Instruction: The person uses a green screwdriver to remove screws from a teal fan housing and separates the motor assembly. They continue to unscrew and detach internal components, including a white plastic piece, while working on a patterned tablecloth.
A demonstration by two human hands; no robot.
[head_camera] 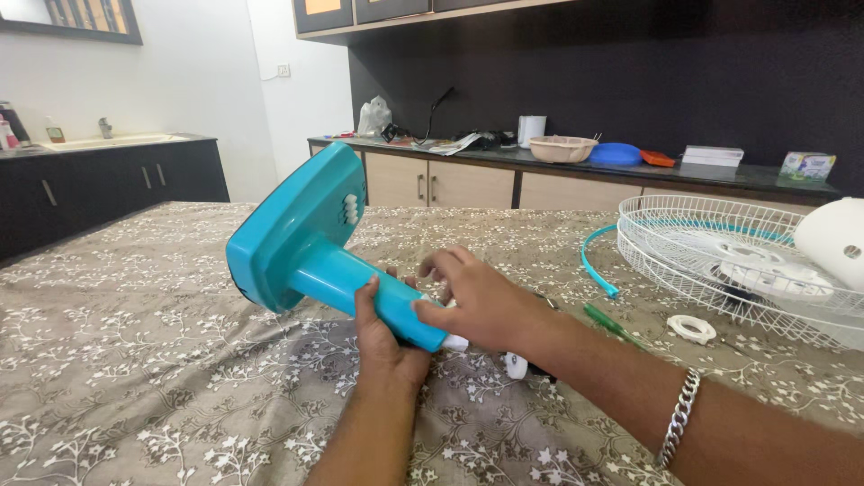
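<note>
Gripping: left hand clenches the teal fan stand by its neck; right hand pinches the neck's white end.
Position: stand tilted above the floral tabletop.
Handling: rigid, smooth plastic (probably base-heavy); hold the neck.
Nearby: white fan grille.

The left hand holds the neck of a blue fan stand lying on its side. The right hand pinches its white end. White wire fan guards sit nearby on the flowery bedcover.
</note>
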